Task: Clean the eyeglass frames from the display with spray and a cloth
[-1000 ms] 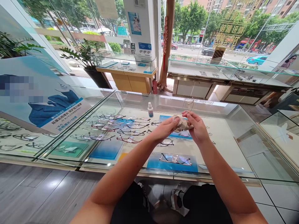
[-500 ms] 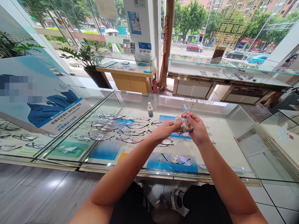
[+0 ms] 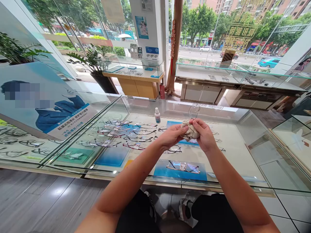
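Above the glass counter my two hands are close together, both closed. My left hand point(image 3: 175, 134) pinches a crumpled pale cloth point(image 3: 188, 132), folded over one part of a pair of eyeglasses point(image 3: 193, 112). Thin-rimmed, these eyeglasses have one lens standing up clear beyond my fingers; the other part is hidden by the cloth and hands. With thumb and fingertips my right hand point(image 3: 204, 133) grips the frame near its middle, against the cloth. Just left of my hands, a small white bottle point(image 3: 157, 116) with a label stands upright on the counter.
Below my arms is a glass display counter point(image 3: 239, 155) with several rows of eyeglasses inside. One gold-rimmed pair point(image 3: 184, 166) lies on a blue card. An advertising board point(image 3: 55, 103) leans at the left. More showcases point(image 3: 201, 92) stand by the windows.
The cloth has shifted slightly and bunched up more around the eyeglasses. The upright lens has turned and tipped a little. The view has moved slightly; both hands keep their hold.
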`<state>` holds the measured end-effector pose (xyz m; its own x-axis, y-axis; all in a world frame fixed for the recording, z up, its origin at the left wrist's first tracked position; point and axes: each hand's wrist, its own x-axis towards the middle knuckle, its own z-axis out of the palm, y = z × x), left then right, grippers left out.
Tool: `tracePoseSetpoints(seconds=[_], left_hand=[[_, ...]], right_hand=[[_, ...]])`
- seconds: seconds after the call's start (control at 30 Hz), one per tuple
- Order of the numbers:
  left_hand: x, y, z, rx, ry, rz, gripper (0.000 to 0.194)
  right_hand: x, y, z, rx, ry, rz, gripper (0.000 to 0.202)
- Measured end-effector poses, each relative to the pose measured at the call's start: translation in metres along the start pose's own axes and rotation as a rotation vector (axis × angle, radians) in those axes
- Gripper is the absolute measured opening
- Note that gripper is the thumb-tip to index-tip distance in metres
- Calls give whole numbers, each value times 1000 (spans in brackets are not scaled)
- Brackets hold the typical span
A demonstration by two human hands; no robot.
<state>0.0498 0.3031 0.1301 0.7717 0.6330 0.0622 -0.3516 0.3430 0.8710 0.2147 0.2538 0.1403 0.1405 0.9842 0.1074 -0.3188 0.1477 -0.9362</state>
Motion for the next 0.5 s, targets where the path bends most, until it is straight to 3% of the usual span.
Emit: tracePoseSetpoints(seconds=[0.33,0.5], left_hand=[[0,-4,-4,234,84,-59,65],[0,-4,-3,168,84,-9,62]], right_hand=[[-3,-4,3,98,1,28,41],[-2,-1,3,102,7,12,40]])
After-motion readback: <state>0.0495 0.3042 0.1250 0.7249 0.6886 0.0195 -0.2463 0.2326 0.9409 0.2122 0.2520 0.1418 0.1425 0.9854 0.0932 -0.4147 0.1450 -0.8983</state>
